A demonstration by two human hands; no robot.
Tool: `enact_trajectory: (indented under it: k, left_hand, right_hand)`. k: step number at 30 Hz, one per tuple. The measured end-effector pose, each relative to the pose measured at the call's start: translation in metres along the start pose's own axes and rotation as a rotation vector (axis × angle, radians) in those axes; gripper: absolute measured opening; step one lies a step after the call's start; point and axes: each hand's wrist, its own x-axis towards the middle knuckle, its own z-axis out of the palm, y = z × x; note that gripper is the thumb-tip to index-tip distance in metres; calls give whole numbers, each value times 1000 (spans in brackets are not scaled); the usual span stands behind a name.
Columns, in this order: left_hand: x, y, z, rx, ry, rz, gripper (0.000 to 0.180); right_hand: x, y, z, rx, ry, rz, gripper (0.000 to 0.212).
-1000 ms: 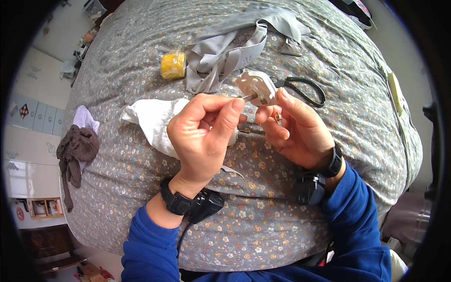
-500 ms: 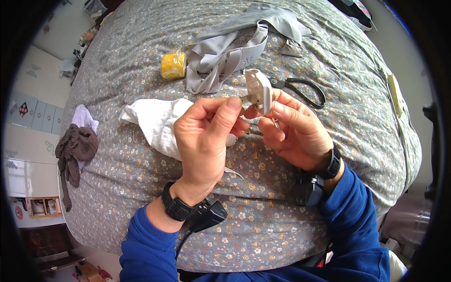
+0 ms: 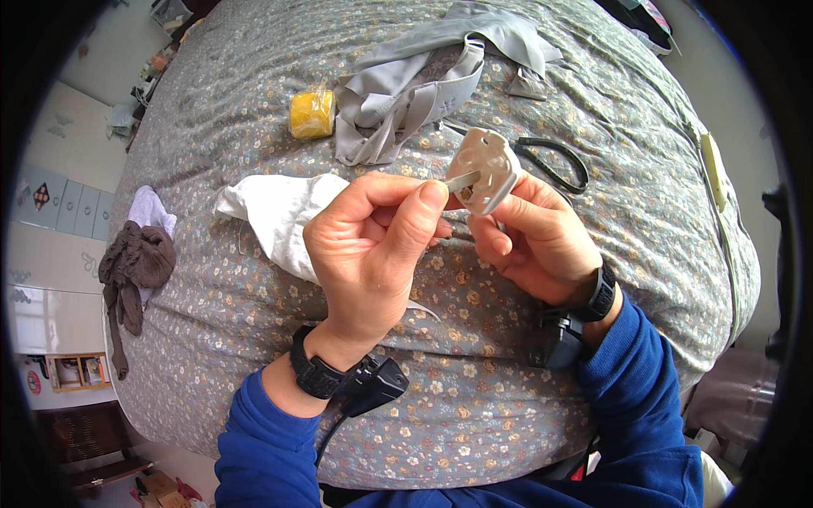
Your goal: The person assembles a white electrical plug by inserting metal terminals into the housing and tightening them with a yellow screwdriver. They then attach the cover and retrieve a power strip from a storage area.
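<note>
My right hand (image 3: 542, 241) holds a white plastic housing (image 3: 489, 161) by its edge, with the hollow, moulded inside facing up and left. Pinched between the thumb and forefinger of my left hand (image 3: 373, 233) is a thin flat metallic strip (image 3: 462, 181) whose far end reaches into that hollow. Whether the strip is fixed to the housing I cannot tell. Just beyond my right fingers lie scissors with a black looped handle (image 3: 559, 161), partly hidden by the housing. A white cloth (image 3: 275, 216) lies behind my left hand.
All this is over a bed with a grey floral cover (image 3: 474, 398). Farther away lie a yellow plastic-wrapped roll (image 3: 312, 114) and a crumpled grey garment (image 3: 406, 93). A dark brown cloth (image 3: 140, 262) hangs at the left edge. Black devices (image 3: 368, 385) are strapped to my wrists.
The white housing has turned in my right hand, so that its hollow inside faces me more. My left hand has shifted slightly, still pinching the strip.
</note>
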Motion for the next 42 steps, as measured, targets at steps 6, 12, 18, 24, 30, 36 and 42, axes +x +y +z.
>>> enact_trajectory:
  k: [6,12,18,24,30,36,42]
  left_hand:
    - [1,1,-1,27,-35,-29,7]
    - [3,6,-1,121,-39,-106,7]
    - [7,9,-4,176,-84,-112,8]
    - [10,13,-6,159,-56,-171,9]
    - [11,7,-10,134,-70,-179,10]
    - [7,-3,-9,-107,15,-250,12]
    - [7,-8,-12,-178,-8,-327,13]
  right_hand:
    - [0,1,-2,9,-1,-8,19]
    - [2,1,-5,-55,1,-23,20]
    - [1,-2,-1,-258,75,-117,11]
    - [0,-10,5,-541,95,-169,6]
    - [-3,-12,10,-600,146,-206,8]
    - [-4,-10,13,-612,142,-265,9]
    - [-7,-9,14,-639,173,-353,6]
